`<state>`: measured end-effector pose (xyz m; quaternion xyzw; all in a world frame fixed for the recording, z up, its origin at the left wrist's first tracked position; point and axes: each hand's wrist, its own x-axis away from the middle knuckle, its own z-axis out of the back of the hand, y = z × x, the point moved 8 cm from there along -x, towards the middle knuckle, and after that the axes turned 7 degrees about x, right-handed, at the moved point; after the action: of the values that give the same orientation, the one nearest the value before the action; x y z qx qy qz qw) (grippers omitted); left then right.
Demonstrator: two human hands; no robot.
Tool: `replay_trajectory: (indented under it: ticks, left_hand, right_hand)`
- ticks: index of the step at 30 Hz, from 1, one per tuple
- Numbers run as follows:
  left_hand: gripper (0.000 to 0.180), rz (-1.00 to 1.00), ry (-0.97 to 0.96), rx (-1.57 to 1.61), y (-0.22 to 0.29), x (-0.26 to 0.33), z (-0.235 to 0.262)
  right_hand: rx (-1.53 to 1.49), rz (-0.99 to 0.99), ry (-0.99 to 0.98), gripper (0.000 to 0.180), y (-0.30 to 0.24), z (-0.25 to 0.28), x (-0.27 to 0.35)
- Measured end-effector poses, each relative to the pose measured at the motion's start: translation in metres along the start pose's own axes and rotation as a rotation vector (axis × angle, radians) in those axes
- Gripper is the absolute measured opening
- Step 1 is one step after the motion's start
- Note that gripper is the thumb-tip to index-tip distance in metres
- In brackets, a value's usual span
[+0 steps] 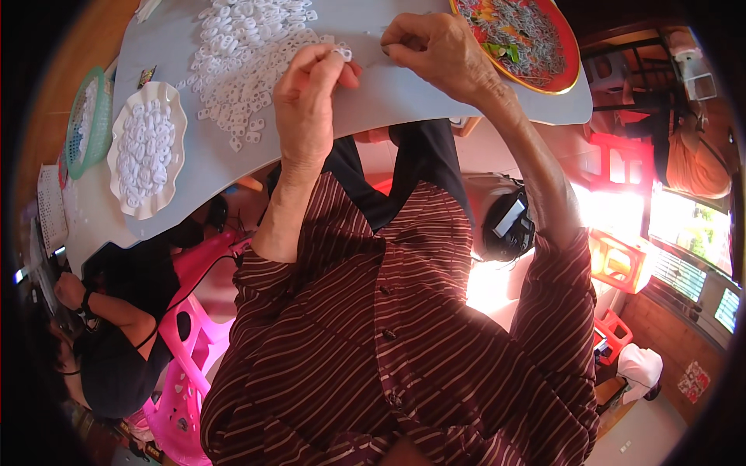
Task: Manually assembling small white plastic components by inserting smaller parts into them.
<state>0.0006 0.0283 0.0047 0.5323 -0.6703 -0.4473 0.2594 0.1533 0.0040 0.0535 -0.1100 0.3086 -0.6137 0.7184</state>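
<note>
My left hand point(311, 93) pinches a small white plastic ring piece point(343, 53) between thumb and fingers, just above the grey table point(388, 93). My right hand point(435, 48) is close beside it, fingertips pinched together near the white piece; I cannot make out whether anything is between them. A loose pile of the same white pieces point(241, 54) is spread on the table to the left of my left hand. A red round tray point(566, 71) holding several small grey metal parts lies right of my right hand.
A white scalloped dish point(124, 190) full of white pieces and a green basket point(78, 116) sit at the table's left end. Another person in black point(124, 334) sits lower left by a pink plastic stool point(186, 349). Red stools point(622, 167) stand at the right.
</note>
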Motion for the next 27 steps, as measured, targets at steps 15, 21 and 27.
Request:
replay_trajectory:
  ticks: [15,21,27]
  left_hand:
    - [0.012,-0.027,0.011,0.086,0.000,0.002,0.002]
    - [0.012,-0.065,-0.076,-0.135,0.006,0.006,-0.007]
    - [0.013,-0.038,-0.159,-0.305,0.008,0.011,-0.024]
  right_hand:
    - [0.437,0.279,-0.262,0.007,-0.050,-0.030,-0.017]
    - [0.126,0.030,-0.255,0.011,-0.017,-0.025,-0.003]
    - [-0.702,-0.360,-0.001,0.015,0.017,-0.021,0.032]
